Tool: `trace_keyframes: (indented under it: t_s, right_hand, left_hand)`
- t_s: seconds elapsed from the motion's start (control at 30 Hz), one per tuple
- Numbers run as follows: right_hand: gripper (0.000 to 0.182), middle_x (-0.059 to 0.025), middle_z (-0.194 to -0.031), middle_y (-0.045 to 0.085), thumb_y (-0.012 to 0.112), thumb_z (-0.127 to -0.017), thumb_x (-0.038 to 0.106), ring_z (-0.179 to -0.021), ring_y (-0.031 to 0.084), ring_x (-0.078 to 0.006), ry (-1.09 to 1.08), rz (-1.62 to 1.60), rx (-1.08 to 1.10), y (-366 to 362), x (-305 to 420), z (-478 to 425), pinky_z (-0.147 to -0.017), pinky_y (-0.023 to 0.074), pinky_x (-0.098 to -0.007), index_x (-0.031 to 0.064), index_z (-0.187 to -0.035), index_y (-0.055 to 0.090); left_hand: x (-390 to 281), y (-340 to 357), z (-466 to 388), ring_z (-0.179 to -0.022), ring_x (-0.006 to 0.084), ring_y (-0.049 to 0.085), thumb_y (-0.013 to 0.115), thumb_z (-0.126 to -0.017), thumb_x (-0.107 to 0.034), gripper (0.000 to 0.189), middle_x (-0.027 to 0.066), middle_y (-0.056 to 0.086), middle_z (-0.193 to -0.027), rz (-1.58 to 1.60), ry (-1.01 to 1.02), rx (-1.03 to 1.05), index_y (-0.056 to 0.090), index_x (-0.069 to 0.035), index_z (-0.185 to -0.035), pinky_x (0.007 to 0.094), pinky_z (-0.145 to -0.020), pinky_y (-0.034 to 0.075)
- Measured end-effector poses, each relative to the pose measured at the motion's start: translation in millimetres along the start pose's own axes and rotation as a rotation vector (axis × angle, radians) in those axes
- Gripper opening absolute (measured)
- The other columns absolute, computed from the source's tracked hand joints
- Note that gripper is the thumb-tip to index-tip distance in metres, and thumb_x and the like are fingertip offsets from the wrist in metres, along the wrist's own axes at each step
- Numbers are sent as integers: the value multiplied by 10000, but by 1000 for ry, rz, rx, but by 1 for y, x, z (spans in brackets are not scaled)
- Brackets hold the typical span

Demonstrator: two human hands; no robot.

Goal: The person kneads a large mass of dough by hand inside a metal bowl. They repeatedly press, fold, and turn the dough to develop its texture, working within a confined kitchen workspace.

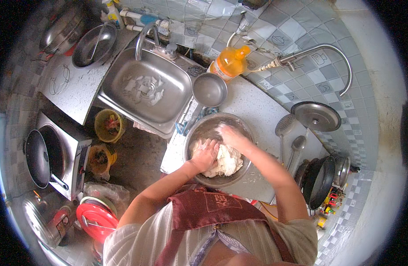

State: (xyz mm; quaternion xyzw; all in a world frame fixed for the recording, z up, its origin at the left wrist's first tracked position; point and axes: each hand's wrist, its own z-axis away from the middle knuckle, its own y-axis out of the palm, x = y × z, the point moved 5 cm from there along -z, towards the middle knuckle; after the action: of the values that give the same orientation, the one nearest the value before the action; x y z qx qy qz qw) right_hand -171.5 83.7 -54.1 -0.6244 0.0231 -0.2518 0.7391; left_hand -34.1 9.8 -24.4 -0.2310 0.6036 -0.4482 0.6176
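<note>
A lump of pale, rough dough [227, 161] lies in a round stainless steel bowl [204, 123] on the speckled counter. My left hand [205, 154] rests on the dough's left side, its fingers spread and dusted with flour. Beyond the dough, my right hand [231, 135] reaches into the bowl's far part; it looks floury and a little blurred, and whether its fingers hold anything is hard to see. A metal pan or ladle-like bowl [210, 89] stands just behind the bowl, near a blue patterned cloth [206, 113].
A steel sink [177, 78] with pale scraps lies at the left back. An orange bottle [231, 63] stands by the wall. At right are a skimmer [285, 124], a ladle [298, 143], a lid [316, 116] and black pans [320, 183].
</note>
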Motion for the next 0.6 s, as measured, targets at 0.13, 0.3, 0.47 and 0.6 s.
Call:
trace_keyframes:
  t_s: [0.13,0.3,0.47,0.6]
  right_hand:
    - [399,-221,-1127,647,485,-788,-77,-1045,631,-274,95,-603,339,37,19,-55,-931,479,-358,-13,-1155,630]
    - [373,-225,-1142,624,416,-844,-11,-1108,578,-338,415,-298,398,-13,-16,6,-972,455,-384,-26,-1159,616]
    - [457,-241,-1345,477,495,-931,177,-1268,451,-340,421,-519,193,7,-10,81,-1085,342,-403,0,-1349,442]
    - [1101,-318,-1424,220,818,-662,329,-1326,241,-485,497,-446,30,-11,55,121,-1112,239,-530,-24,-1448,132]
  left_hand:
    - [7,8,9,-1313,395,343,655,-760,-405,839,229,362,-1397,-6,-65,-32,323,28,-1397,614,-1087,232]
    - [10,17,0,-1311,404,338,658,-752,-404,869,232,352,-1406,35,-31,-23,295,28,-1413,605,-1103,210]
    - [8,3,2,-1388,450,208,621,-787,-507,962,269,260,-1472,187,-75,178,203,49,-1451,569,-1141,134]
    - [-11,-5,8,-1411,443,139,565,-811,-572,997,278,175,-1505,-72,-12,237,181,90,-1451,560,-1148,120]
